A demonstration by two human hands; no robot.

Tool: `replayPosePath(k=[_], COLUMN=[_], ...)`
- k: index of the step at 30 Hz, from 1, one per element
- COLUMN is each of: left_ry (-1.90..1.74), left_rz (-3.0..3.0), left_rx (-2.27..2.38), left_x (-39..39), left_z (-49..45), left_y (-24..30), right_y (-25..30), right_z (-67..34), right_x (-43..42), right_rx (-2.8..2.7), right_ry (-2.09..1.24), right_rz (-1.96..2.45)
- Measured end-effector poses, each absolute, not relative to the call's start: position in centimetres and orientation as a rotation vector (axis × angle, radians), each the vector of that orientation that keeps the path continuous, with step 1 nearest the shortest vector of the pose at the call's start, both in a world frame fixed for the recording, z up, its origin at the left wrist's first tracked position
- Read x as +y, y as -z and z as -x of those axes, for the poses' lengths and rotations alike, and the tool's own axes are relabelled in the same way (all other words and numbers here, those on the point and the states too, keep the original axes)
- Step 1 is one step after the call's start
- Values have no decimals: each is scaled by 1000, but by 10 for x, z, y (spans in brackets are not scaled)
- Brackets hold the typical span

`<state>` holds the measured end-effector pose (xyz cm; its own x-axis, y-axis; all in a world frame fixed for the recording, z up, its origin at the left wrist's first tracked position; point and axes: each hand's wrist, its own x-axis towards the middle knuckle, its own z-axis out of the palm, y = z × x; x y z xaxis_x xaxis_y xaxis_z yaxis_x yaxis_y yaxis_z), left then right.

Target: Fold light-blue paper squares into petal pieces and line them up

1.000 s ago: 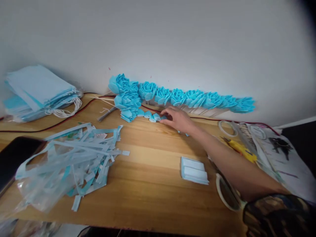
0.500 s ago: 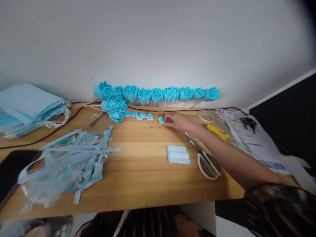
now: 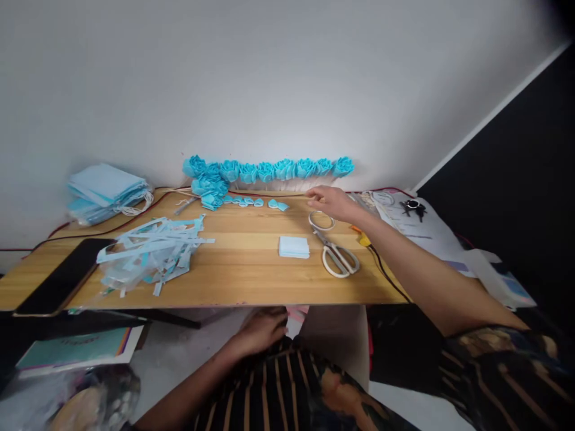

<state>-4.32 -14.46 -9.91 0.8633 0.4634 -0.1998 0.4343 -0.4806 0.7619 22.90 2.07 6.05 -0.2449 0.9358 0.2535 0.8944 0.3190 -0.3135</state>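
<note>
My right hand [image 3: 330, 202] is over the back of the table, its fingers loosely bent and apart with nothing seen in them. Just left of it lie folded blue petals [image 3: 278, 205], and in front is a roll of tape [image 3: 321, 220]. My left hand [image 3: 265, 329] rests in my lap below the table edge, fingers stretched out and holding nothing visible. Scissors [image 3: 338, 258] with white handles lie beside a small stack of pale blue folded pieces [image 3: 294, 246]. A row of blue fabric flowers [image 3: 285, 169] leans along the wall.
Cut blue strips [image 3: 157, 248] heap on the left of the table [image 3: 242, 281]. Behind them is a stack of blue masks [image 3: 108, 188]; a phone [image 3: 63, 275] lies at the left edge. A yellow glue gun [image 3: 363, 238], its cord, keys [image 3: 413, 208] and papers [image 3: 404, 224] are on the right.
My right hand has let go of a blue petal, which now lies by another, and has moved right. My left hand has come into view as the camera view shifted.
</note>
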Motion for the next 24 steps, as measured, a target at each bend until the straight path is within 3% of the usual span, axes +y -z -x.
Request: replayPosePath(k=[4,9,13,16,24], left_ry=[-56,-351,-576,-498,-395], left_rz=[-1991,-2253,-2594,-2813,-2945], left_rx=[252,716,1209,1298,1372], left_x=[-159,-96,-2,51,90], left_z=[65,64,31,12,6], left_y=[21,-43,-16,16,52], right_y=[-55,-42,-27,-11,19], right_z=[-255,-266,-240,-216,-194], right_x=[-18,-33,2,44,106], right_rx=[-2326,-2438,-2435,-2497,-2487], right_ry=[-220,-320,-229,-183,-179], right_rz=[1600,1484,1471,1319,1417])
